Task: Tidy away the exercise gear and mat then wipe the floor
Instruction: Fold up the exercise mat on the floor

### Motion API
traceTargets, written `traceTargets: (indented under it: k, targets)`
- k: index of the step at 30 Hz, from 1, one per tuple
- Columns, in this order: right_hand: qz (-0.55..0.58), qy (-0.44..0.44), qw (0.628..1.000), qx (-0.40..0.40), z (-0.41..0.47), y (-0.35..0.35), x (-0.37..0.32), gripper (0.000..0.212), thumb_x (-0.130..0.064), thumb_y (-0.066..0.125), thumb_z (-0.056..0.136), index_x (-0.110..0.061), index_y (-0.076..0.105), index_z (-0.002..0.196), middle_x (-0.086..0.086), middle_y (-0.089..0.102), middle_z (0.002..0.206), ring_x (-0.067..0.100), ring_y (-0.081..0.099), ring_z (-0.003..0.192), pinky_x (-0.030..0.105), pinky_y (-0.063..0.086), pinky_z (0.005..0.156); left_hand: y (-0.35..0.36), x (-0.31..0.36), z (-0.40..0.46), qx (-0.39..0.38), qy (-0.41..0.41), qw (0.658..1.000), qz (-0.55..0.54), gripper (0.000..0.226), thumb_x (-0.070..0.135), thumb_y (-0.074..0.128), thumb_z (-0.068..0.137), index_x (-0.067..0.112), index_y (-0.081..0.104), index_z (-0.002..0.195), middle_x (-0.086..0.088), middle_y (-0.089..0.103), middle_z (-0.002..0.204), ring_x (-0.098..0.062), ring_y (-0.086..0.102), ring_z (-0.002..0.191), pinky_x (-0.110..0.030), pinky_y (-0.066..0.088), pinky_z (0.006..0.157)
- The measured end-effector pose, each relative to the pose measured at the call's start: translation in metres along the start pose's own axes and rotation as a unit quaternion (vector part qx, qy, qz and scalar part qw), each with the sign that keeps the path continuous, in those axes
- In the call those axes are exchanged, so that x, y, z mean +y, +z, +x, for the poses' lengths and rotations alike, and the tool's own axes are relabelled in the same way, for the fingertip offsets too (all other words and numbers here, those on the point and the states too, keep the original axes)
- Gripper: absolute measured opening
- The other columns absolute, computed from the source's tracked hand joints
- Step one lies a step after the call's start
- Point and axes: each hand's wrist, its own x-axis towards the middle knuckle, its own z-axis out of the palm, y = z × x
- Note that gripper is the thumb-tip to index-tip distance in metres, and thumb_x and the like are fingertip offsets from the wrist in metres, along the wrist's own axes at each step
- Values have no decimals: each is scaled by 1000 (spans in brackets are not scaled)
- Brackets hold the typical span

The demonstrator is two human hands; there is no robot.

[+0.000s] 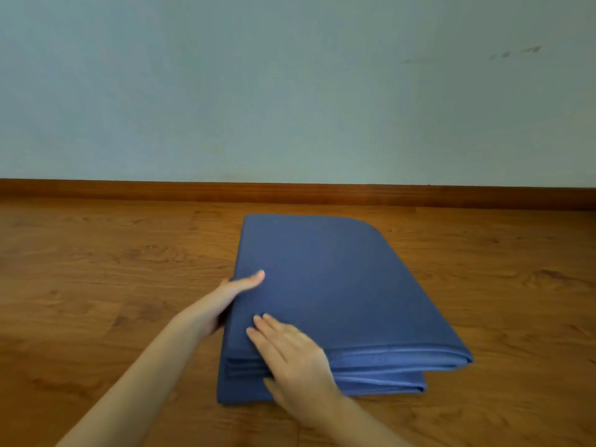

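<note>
A blue exercise mat (338,291) lies folded into several layers on the wooden floor, its stacked edges facing me at the front. My left hand (225,301) grips the mat's left edge, thumb on top and fingers tucked underneath. My right hand (290,356) lies flat with straight fingers on the near left corner of the top layer, pressing it down. No other exercise gear is in view.
The wooden floor (96,285) stretches left and right of the mat. A brown skirting board (290,193) runs along the pale green wall (290,91) just behind the mat.
</note>
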Motion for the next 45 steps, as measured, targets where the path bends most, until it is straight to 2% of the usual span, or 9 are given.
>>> traceTargets:
  k: [7,10,13,16,19,24,30,37,45]
  targets:
    - [-17,-34,980,-194,-11,31,-11,53,-39,44,86,-13,51,132,6,51,139,20,45,130,35,30,111,-18,-52,13,116,-41,992,-14,65,24,86,54,0,61,109,-17,70,98,-33,67,89,-41,54,77]
    - [-55,2,995,-81,-9,18,18,48,-45,42,84,-19,64,118,-1,61,127,15,56,119,34,46,100,-26,-50,20,128,6,992,-8,61,17,84,58,2,60,111,-15,70,99,-32,67,87,-41,54,75]
    - [-70,186,980,30,-17,-5,73,46,-37,47,83,-9,65,115,12,61,126,28,59,114,42,54,86,-32,-40,29,133,61,989,12,51,11,81,68,8,57,113,-8,67,101,-26,66,86,-34,52,66]
    - [-77,446,891,9,-33,-32,121,72,-48,61,84,-5,41,139,26,37,144,41,36,133,49,35,106,-35,-43,39,133,64,989,26,55,14,81,69,12,54,116,-6,65,104,-25,65,89,-34,52,66]
    - [117,642,756,-44,-45,-47,141,113,-69,67,65,-11,16,148,15,35,147,35,35,133,47,32,108,-38,-64,45,153,56,985,52,55,19,78,73,10,53,122,-7,63,110,-23,63,90,-32,50,67]
    - [162,624,764,38,-46,-34,135,95,-62,74,63,-17,39,139,2,52,136,27,51,122,44,45,98,-36,-86,48,206,139,943,221,70,29,61,89,16,25,147,-3,34,149,-20,36,133,-40,34,108]
    - [161,559,809,87,-35,-39,131,94,-47,80,65,-21,34,143,-2,49,140,22,48,126,40,42,103,-16,-101,41,260,217,838,428,59,47,33,97,33,7,149,-6,1,158,-25,0,145,-44,14,115]
    - [165,591,785,83,-51,-29,135,87,-44,79,68,-18,38,140,3,50,138,26,49,124,43,43,100,4,-108,55,251,185,748,586,66,61,7,93,27,22,148,-13,23,154,-41,21,139,-60,27,103]
    - [93,649,755,-19,-70,-16,156,100,-64,73,60,-18,37,141,14,46,133,33,38,124,53,36,104,9,-119,73,240,126,719,640,66,60,8,93,26,34,144,-12,40,146,-41,34,133,-58,40,94]
